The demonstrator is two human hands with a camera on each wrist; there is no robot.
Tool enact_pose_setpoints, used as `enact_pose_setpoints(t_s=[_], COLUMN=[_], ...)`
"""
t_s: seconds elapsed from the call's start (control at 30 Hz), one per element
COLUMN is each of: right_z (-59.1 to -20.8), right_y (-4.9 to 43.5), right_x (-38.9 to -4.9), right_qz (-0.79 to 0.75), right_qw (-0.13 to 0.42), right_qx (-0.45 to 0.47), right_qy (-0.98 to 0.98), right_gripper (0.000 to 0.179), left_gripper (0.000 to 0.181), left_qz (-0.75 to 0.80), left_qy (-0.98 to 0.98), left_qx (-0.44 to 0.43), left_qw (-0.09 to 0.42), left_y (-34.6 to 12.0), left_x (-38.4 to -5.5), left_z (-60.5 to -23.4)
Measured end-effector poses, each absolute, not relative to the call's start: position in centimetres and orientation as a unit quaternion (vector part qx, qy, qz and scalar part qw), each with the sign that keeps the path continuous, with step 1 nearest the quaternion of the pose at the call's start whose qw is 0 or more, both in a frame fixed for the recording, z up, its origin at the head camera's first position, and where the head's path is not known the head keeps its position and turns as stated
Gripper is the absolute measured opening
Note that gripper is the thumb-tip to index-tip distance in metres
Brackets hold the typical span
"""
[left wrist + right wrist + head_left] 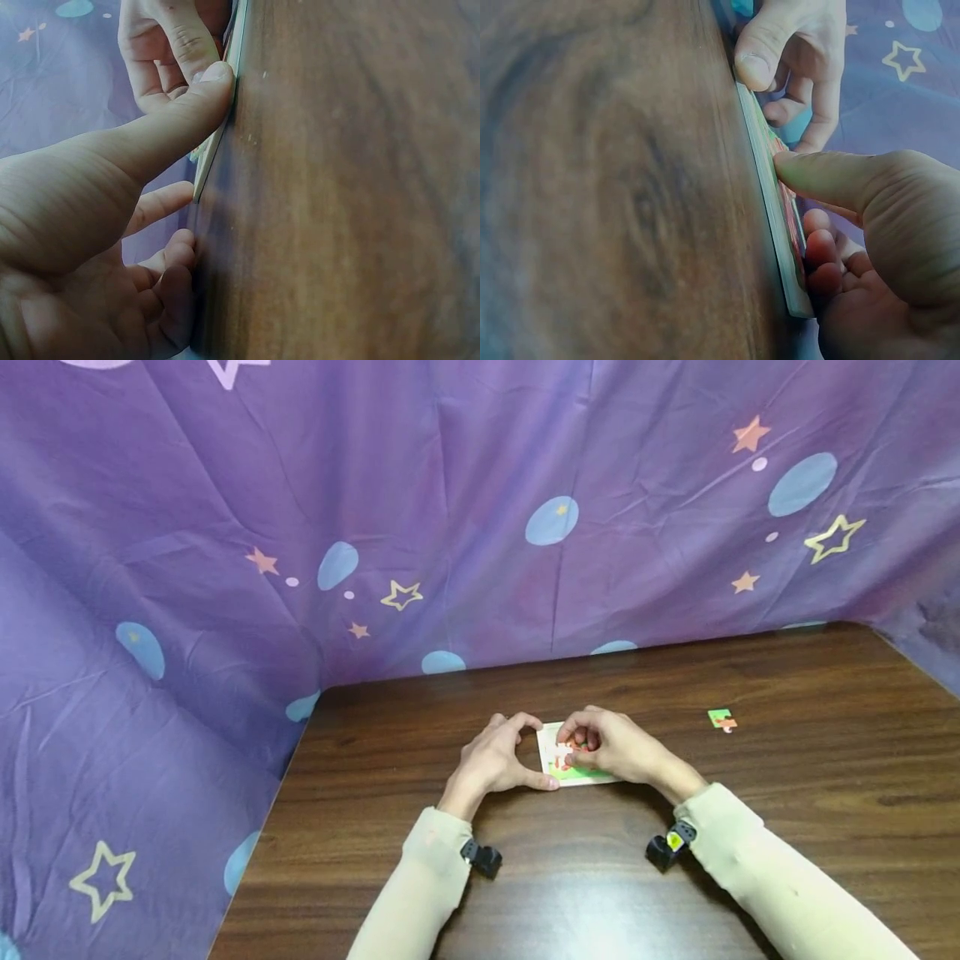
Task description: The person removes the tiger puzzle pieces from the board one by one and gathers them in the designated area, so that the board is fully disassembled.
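Note:
A small jigsaw puzzle board point(546, 745) lies flat on the table, with a pale border and a green and red picture. My left hand point(489, 762) holds its left end, thumb at the near corner and index finger at the far corner. Over the picture, my right hand point(624, 747) pinches a puzzle piece point(562, 755) between thumb and fingers, at the board's surface. The fingers hide much of the piece and the board's right part. In the right wrist view, the board's edge point(769, 195) shows below the right thumb.
A loose green and red puzzle piece point(722, 719), or joined pieces, lies to the right on the brown wooden table point(360, 827). Behind and to the left hangs a purple curtain point(465, 485) with stars and blue ovals. Both wrists wear black cameras.

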State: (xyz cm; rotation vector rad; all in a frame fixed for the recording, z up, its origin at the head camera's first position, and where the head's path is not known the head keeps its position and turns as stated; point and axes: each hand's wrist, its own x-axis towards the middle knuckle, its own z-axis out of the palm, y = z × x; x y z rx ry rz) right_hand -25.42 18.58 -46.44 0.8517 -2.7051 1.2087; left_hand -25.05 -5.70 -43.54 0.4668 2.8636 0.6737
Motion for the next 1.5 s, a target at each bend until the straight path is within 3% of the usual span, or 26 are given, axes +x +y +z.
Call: enact_pose_setpoints(t_s=[0.67,1.5], right_z=[-45.92,-46.10], right_y=[18.01,18.13], right_x=[-25.22,-25.48], right_qz=[0.415,0.408], right_qw=[-0.007,-0.001], right_qx=[0.233,0.230], right_qy=[-0.880,-0.883], right_gripper=[0.024,0.024], left_gripper=[0.094,0.095], left_qz=[0.228,0.223], left_qy=[0.958,0.959], left_qx=[0.154,0.155], left_qw=[0.087,0.085], left_y=[-5.87,-5.77], left_x=[-25.03,-24.90], left_z=[-43.43,-43.37])
